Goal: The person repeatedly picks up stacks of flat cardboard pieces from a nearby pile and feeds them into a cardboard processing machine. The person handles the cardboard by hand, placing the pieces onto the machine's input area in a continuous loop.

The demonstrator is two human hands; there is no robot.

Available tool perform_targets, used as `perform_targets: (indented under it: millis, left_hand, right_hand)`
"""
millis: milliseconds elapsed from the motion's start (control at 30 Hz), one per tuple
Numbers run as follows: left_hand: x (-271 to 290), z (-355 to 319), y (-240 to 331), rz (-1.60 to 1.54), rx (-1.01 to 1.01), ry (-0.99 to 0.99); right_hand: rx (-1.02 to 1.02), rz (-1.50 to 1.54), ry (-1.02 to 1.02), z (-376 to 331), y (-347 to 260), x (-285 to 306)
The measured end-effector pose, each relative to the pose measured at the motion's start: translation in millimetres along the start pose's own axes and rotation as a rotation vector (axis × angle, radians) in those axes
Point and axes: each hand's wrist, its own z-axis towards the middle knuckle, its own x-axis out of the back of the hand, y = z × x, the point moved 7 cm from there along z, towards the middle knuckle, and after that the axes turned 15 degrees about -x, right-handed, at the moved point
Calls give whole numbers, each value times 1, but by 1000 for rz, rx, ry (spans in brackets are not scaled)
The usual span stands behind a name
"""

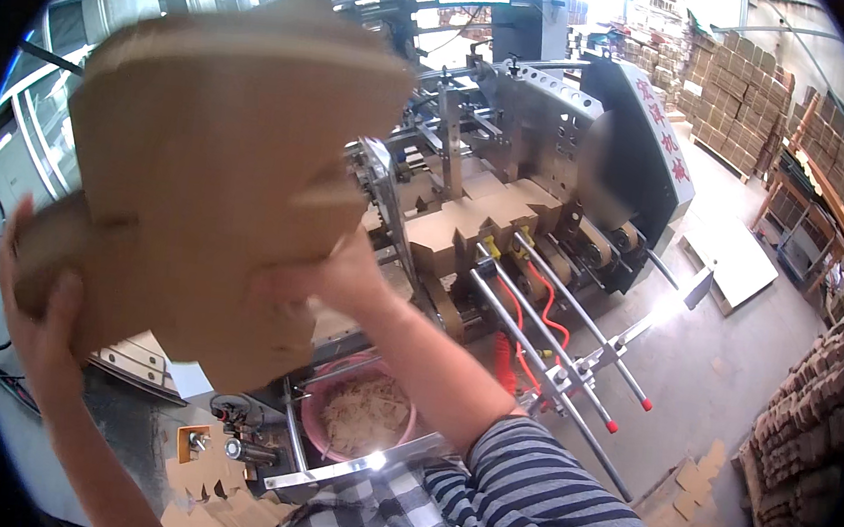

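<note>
A thick stack of brown die-cut cardboard blanks [220, 166] is held up in front of me at the left, tilted and blurred by motion. My left hand [43, 331] grips its lower left end, with the thumb on the near face. My right hand [341, 276] is closed on the stack's right side, some of its fingers hidden by the cardboard. Behind the stack stands a metal carton machine, where more cardboard blanks [486, 219] lie between its guides. The stack covers the machine's left part.
Steel rods with red tips [611, 427] jut from the machine toward me, with red air hoses [550, 315] beside them. Below, a pink tub [408, 418] holds cardboard scraps. Stacked cardboard [810, 418] lines the right side; a pale board [733, 266] lies on the floor.
</note>
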Motion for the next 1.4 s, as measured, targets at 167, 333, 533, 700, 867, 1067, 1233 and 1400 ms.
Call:
perform_targets:
  millis: [167, 333, 533, 700, 867, 1067, 1233, 1400]
  left_hand:
    - [-106, 120, 44, -183, -163, 62]
    - [-134, 158, 132, -484, -279, 164]
    - [-201, 95, 94, -525, -334, -153]
    - [-258, 3, 96, -720, -257, -632]
    - [-295, -110, 22, -932, 318, -745]
    - [-276, -230, -12, -803, 833, -1001]
    - [-286, -276, -18, -874, 948, -859]
    - [-265, -320, -20, -902, 1148, -697]
  right_hand:
    - [142, -41, 303, 6, -85, 117]
    - [308, 7, 549, 24, -124, 256]
    - [147, 213, 790, 39, -96, 347]
    - [-82, 493, 811, 69, 12, 467]
    - [-243, 427, 1006, 66, 94, 530]
    - [-379, 297, 1196, 58, 188, 559]
    - [-537, 339, 1178, 53, 253, 638]
    - [-1100, 193, 1072, 68, 249, 561]
